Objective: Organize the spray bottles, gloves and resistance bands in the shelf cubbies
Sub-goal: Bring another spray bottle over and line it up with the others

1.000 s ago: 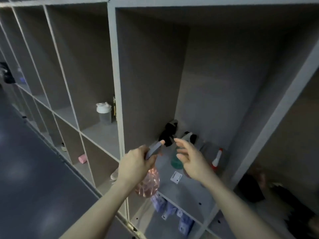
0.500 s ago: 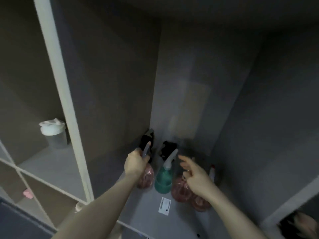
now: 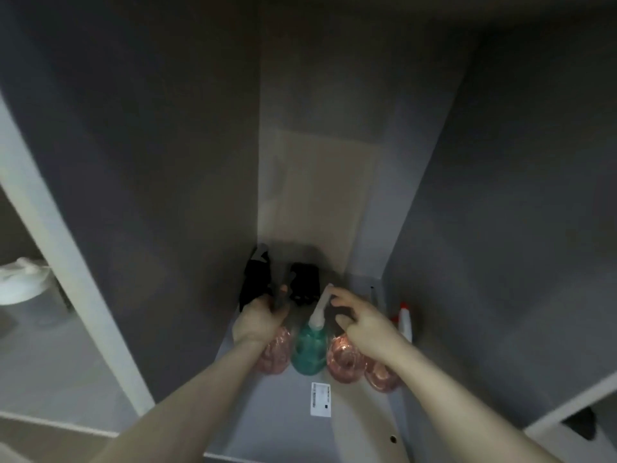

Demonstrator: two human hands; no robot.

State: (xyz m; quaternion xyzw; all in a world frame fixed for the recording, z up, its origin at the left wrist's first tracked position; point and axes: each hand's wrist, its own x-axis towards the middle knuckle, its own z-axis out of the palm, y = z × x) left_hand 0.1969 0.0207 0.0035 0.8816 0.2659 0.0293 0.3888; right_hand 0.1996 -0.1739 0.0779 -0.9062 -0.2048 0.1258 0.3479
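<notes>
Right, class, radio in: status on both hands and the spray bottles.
Left hand shut on leftmost pink bottle, set beside teal bottle. Right hand open over next pink bottle. Black gloves behind; nothing blocking.

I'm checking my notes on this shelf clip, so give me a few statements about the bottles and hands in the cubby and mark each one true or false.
1. The left hand grips the top of a pink spray bottle. True.
2. The teal spray bottle lies on its side. False: it stands upright between pink bottles.
3. The right hand is closed around the teal bottle's body. False: its fingers are spread open over another pink bottle to the right of the teal one.
4. A white label lies on the cubby floor in front of the bottles. True.
5. Black items sit at the back of the cubby. True.
</notes>
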